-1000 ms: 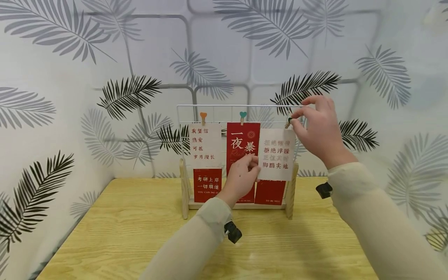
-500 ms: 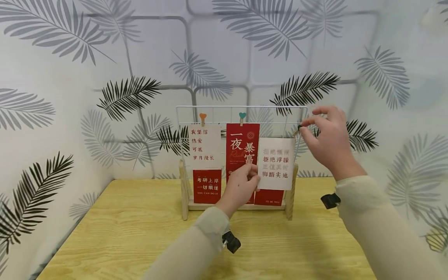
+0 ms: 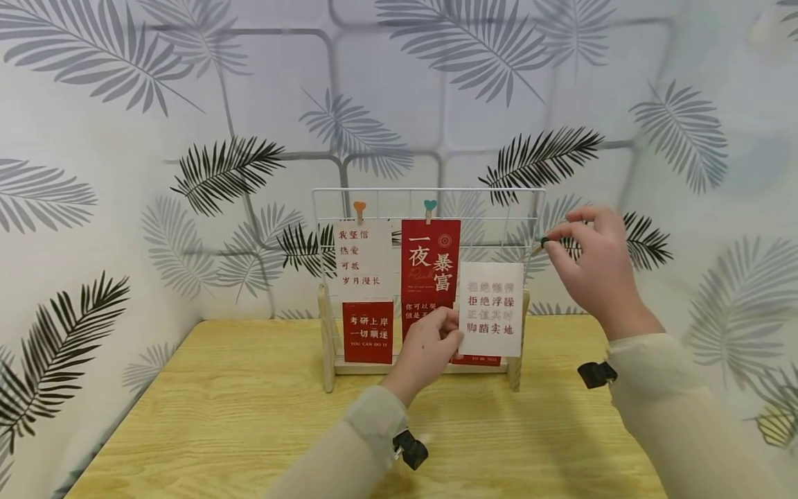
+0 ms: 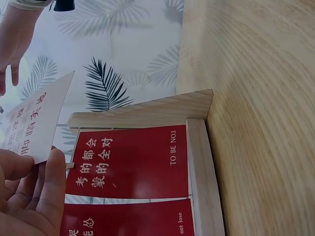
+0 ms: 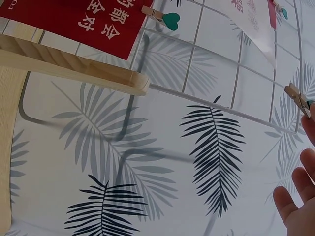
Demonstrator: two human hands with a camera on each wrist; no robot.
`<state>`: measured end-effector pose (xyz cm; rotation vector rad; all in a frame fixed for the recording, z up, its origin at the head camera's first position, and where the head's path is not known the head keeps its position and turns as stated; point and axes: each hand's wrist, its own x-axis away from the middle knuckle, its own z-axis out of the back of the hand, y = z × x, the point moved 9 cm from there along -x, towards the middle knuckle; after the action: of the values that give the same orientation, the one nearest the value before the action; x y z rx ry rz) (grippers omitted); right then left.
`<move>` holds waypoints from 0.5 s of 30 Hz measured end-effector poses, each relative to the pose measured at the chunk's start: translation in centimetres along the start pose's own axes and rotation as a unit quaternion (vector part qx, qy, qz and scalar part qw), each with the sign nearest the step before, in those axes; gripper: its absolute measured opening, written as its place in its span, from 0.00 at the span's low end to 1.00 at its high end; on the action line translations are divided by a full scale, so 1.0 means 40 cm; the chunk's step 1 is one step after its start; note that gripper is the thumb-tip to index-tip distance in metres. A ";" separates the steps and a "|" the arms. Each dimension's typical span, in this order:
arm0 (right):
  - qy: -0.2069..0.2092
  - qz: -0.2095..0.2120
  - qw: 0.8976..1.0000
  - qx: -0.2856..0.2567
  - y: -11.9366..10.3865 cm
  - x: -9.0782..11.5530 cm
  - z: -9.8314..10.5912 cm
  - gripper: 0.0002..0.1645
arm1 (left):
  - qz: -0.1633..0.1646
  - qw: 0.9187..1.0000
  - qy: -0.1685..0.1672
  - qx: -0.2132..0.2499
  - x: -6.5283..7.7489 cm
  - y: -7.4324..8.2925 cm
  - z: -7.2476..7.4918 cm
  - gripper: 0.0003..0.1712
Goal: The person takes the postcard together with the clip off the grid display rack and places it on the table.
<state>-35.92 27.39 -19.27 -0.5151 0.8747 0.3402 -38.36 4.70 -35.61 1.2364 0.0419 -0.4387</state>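
Note:
In the head view my left hand (image 3: pixel 430 350) pinches a white card (image 3: pixel 491 309) with red and pale lettering by its left edge, in front of the rack's right side. The left wrist view shows the thumb on the card's face, and the card tilted clear of the rack. Just right of the rack, my right hand (image 3: pixel 592 267) pinches a small wooden clothespin (image 5: pixel 298 101) with a dark green end, mostly hidden by fingertips. The clothespin and the white card are apart. Behind the card, a red card (image 4: pixel 142 162) hangs from another clothespin (image 5: pixel 160 17) with a green heart.
The white wire-grid rack stands on a wooden base (image 3: pixel 399 369) on the wood-grain table (image 3: pixel 262 416). A white card (image 3: pixel 364 260) and a tall red card (image 3: pixel 430 270) hang under orange and teal heart clothespins. A lower-left red card (image 3: pixel 368 333) hangs there too. Leaf-patterned wall behind.
My right hand has moved right and down with the clothespin, away from the white card's top corner. My left hand has lowered the white card, uncovering more of the tall red card.

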 end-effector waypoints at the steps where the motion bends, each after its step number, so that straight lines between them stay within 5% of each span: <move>1: 0.000 -0.003 1.000 -0.001 0.002 0.003 0.001 0.09 | -0.001 1.000 -0.002 0.002 0.003 0.000 -0.001 0.06; 15: -0.019 -0.046 0.999 -0.017 0.046 0.095 -0.016 0.11 | 0.003 1.000 -0.016 0.022 0.044 -0.014 -0.026 0.05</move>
<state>-34.95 28.83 -23.19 -0.5767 0.8067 0.2807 -36.75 4.97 -36.94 1.2714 0.0019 -0.4563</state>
